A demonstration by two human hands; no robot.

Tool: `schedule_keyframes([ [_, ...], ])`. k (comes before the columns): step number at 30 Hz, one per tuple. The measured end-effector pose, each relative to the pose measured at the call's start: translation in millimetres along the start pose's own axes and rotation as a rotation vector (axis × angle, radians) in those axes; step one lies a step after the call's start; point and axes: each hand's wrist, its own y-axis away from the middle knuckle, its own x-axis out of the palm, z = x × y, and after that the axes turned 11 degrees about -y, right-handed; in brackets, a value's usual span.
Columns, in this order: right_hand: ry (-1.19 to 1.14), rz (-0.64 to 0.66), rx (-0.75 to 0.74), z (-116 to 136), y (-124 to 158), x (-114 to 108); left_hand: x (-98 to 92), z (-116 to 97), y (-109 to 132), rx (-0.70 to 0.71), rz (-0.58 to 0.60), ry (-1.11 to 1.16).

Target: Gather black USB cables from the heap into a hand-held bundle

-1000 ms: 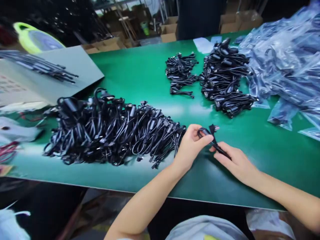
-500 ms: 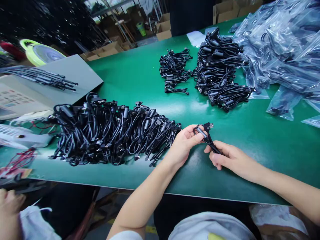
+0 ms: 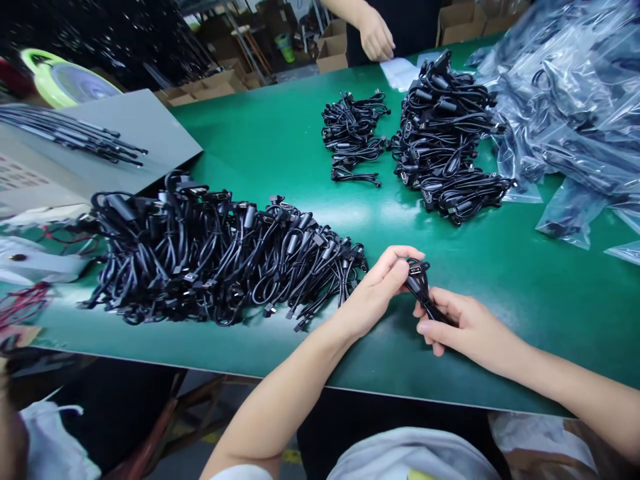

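Observation:
A bundled black cable [image 3: 421, 288] is held between my two hands above the green table [image 3: 280, 150]. The fingers and thumb of my left hand [image 3: 383, 283] pinch its connector end, where a rectangular socket faces up. My right hand [image 3: 463, 319] closes round the lower part of the bundle; its far end is hidden in the palm. To the left of my left hand lies a long heap of similar bundled cables [image 3: 225, 260], its right end close to my wrist.
Beyond my hands lie a small cable pile [image 3: 355, 133] and a larger one [image 3: 445, 133]. Clear bags [image 3: 565, 120] with cables cover the right. A grey machine [image 3: 145, 137] with cables on top stands left. A co-worker's hand [image 3: 376, 35] hovers over the far edge.
The cable has turned in my hands: its socket now faces up where the plug and grey sleeve showed before. A co-worker's hand has appeared at the far edge.

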Motion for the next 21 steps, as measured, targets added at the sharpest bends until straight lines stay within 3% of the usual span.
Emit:
schedule_keyframes([
  [12,-0.045,0.019,0.003,-2.5,-1.0,0.3,0.3,-0.4,-0.5,-0.008,0.022,0.015],
  [18,-0.379,0.131,0.040,-3.6,-6.0,-5.0,0.2,-2.0,1.5,-0.002,0.050,-0.163],
  [21,-0.553,0.050,-0.003,3.0,-7.7,-11.4,1.7,0.5,2.7,0.068,0.008,-0.256],
])
